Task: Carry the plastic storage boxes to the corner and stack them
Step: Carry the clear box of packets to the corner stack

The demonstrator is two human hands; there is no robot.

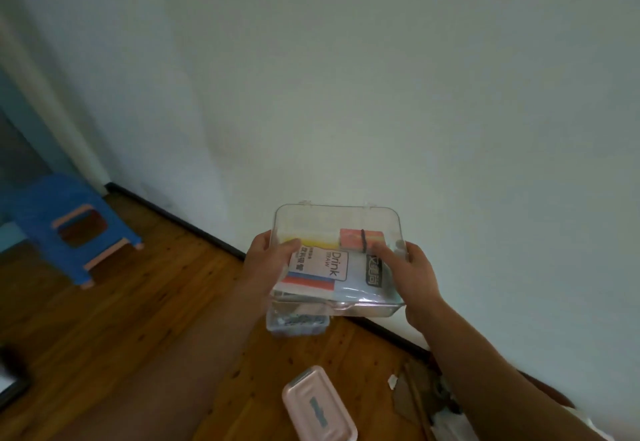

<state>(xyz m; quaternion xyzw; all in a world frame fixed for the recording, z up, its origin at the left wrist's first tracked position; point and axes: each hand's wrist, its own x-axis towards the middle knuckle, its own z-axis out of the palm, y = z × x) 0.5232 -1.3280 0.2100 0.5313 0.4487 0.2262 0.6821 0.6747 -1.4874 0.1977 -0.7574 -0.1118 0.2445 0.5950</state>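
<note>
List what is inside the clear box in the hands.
Inside the clear box: a straw pack, a yellow packet, a pink packet, a pale blue bag. Anything beneath them is covered.

Glossy clear plastic box [337, 222], wood floor [114, 302], matt wall [381, 77]

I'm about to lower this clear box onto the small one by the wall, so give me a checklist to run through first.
1. Grip: left hand and right hand hold the clear box at opposite sides, thumbs on the lid: ok.
2. Lid latched: cannot tell.
3. Small box sits on the floor under the clear box, mostly hidden; alignment: cannot tell.
4. Pink box lies on the floor nearer you, apart from the small box: ok.
5. Blue stool stands far to the left, out of the way: ok.
</note>
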